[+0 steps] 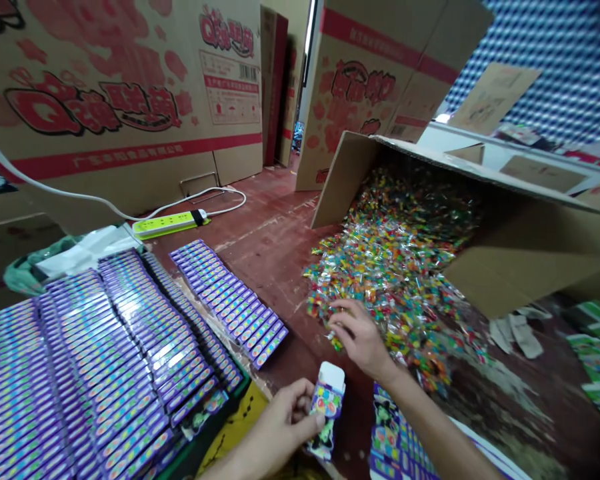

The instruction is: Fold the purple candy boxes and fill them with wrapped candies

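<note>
The left hand (287, 423) is closed around a small purple box (328, 403), with its thumb pressed on the front. The box leans a bit, and its white top flap sticks up. It sits low in the view, just past 6 o'clock from the middle.

The right hand (363, 339) is at 1 o'clock from the small box, at the near edge of a heap of shiny wrapped candies (380, 267). Its fingers are bent, but I cannot tell if they pinch a candy.

The candies spill out of a big brown box (525, 267) on its side, at 1 o'clock. They lie on a red-brown surface (275, 207).

At 9 to 10 o'clock, many purple boxes (125, 340) stand in tight rows. 1 more row of purple boxes (230, 300) is closer, between 10 and 11 o'clock. More flat boxes (397, 440) lie at 4 o'clock, beside the right arm.

A yellow-green power strip (170, 225) with a white cord (80, 193) lies at 11 o'clock.
</note>
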